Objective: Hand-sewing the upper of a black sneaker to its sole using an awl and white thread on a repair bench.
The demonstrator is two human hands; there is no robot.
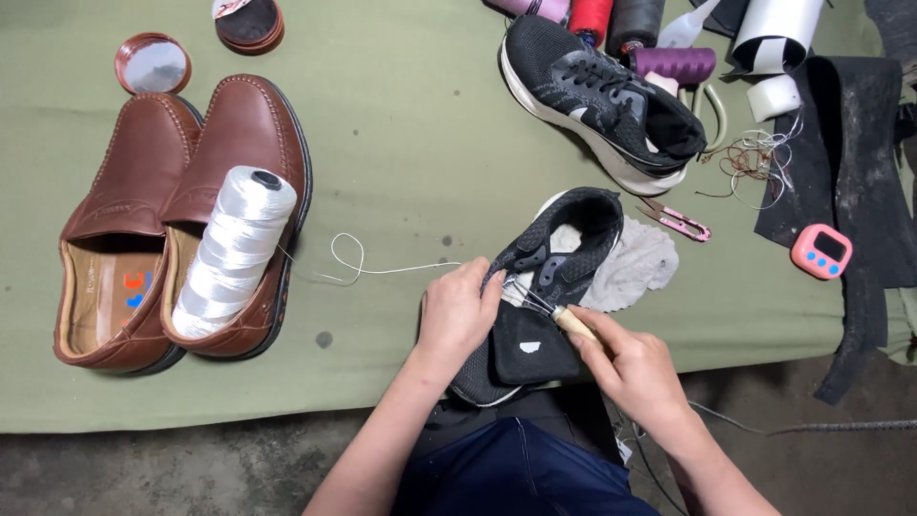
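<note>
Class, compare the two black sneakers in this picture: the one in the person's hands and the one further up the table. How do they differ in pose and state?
The held sneaker is gripped by the left hand while the right hand works a wooden-handled awl into it; the far sneaker lies untouched. The held sneaker is stuffed with pale cloth; the far sneaker shows none. Both are black mesh with white soles.
</note>
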